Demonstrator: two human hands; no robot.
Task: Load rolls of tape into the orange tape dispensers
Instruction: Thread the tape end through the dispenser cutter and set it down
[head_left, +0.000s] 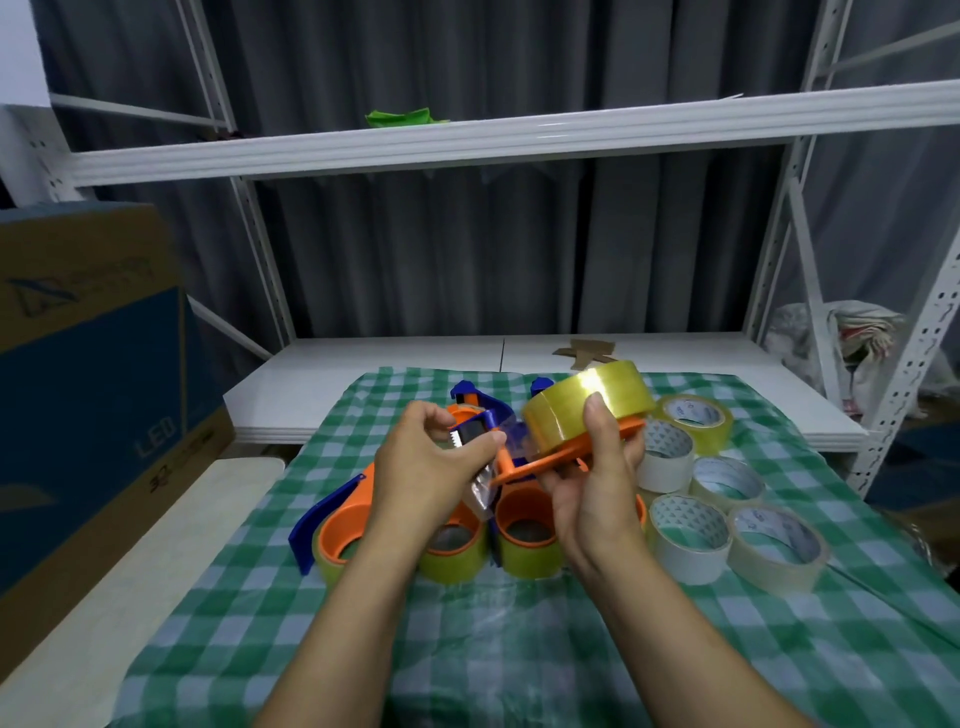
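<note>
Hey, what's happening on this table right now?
A person is loading a tape dispenser held above the green checked cloth. The right hand grips the dispenser and the yellow tape roll sitting on it. The left hand pinches the loose tape end near the toothed blade. Three loaded dispensers lie on the cloth below, with five spare rolls to the right.

left grip (431, 457): fingers pinched, raised | right grip (597, 488): curled, thumb up | forearms converging
</note>
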